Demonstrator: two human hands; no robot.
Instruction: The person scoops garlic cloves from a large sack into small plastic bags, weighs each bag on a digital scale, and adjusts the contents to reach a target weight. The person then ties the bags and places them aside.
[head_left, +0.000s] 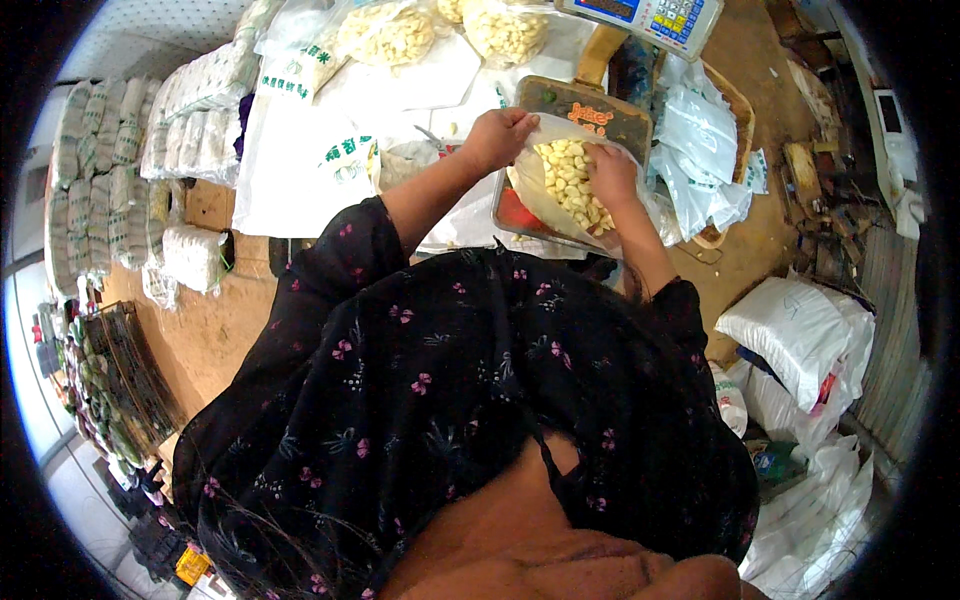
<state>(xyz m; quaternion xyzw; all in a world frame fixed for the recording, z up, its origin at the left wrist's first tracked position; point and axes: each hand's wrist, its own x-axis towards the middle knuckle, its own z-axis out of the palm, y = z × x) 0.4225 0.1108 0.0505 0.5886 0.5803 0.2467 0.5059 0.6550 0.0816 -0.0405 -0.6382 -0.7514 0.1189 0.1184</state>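
Note:
A clear plastic bag full of pale peeled garlic cloves lies open on a dark metal tray on the table. My left hand grips the bag's upper rim and holds it open. My right hand reaches inside the bag, fingers down among the cloves. Whether it holds any cloves is hidden. My dark flowered sleeves fill the lower middle of the view.
Two filled bags of cloves sit at the table's far side beside a weighing scale. White printed sacks lie left, wrapped bundles further left. Empty plastic bags fill a basket right; white sacks rest on the floor.

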